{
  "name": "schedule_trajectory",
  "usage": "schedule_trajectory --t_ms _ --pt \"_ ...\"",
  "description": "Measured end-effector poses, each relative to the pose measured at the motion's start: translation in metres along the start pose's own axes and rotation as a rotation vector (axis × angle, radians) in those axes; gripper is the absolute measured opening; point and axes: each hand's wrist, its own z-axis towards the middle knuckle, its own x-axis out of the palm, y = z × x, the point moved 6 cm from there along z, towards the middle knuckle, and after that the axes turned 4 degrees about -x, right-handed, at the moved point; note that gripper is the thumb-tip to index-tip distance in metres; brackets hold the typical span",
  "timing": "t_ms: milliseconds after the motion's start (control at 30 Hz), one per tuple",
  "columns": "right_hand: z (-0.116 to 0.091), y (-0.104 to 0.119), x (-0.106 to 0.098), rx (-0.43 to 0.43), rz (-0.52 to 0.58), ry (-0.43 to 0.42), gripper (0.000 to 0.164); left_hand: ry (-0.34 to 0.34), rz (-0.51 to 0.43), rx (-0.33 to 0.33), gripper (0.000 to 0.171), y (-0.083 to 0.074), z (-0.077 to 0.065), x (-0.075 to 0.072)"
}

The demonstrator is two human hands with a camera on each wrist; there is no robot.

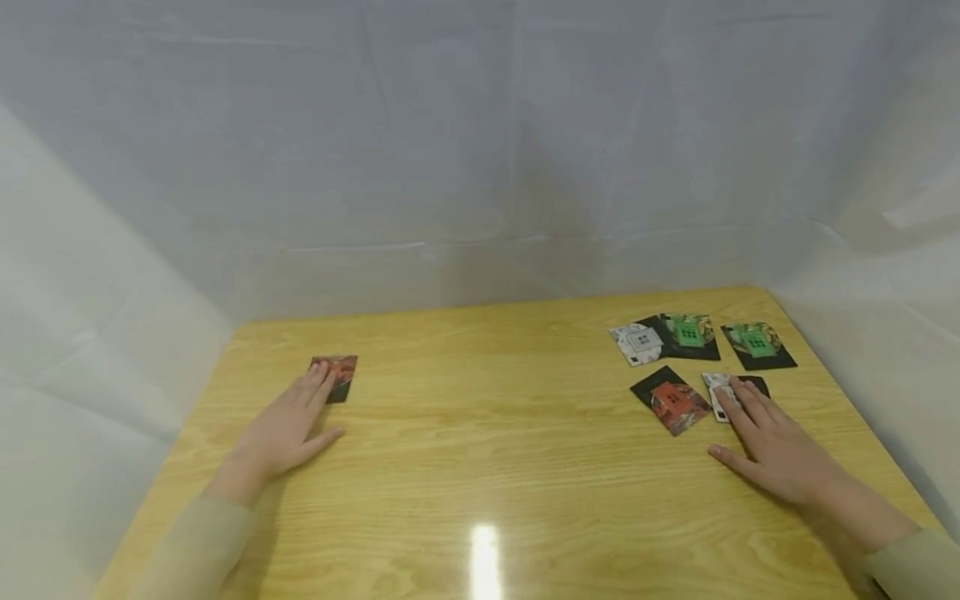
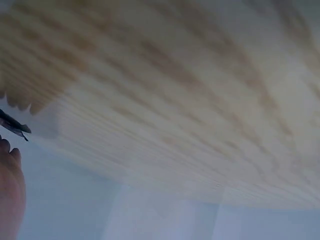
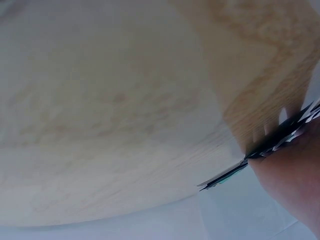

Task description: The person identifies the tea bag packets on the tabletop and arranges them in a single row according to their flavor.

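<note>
My left hand (image 1: 288,425) lies palm down at the left of the table, its straight fingertips touching a red and black card (image 1: 341,392). In the left wrist view that card (image 2: 12,125) shows edge-on beside the fingers. At the right, my right hand (image 1: 780,458) rests with straight, slightly spread fingers over a white and black card (image 1: 717,408), covering part of it. Near its thumb and fingers is another red and black card (image 1: 671,400), lying tilted. In the right wrist view, thin dark card edges (image 3: 277,140) lie by the hand.
Behind the right hand lie a white card (image 1: 636,343), a green and black card (image 1: 688,336) touching it, and another green and black card (image 1: 757,346) further right. All lie on the wooden table (image 1: 487,433). A pale cloth (image 1: 480,167) hangs around its back and sides.
</note>
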Motion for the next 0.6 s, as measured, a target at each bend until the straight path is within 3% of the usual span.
schedule_trajectory --t_ms 233,600 --pt "0.002 0.001 0.0 0.002 0.009 0.009 0.091 -0.034 0.025 0.056 0.089 -0.013 0.01 -0.005" --pt "0.001 0.002 -0.001 0.01 0.019 0.005 0.092 -0.066 -0.023 0.191 0.086 -0.061 0.043 -0.016"
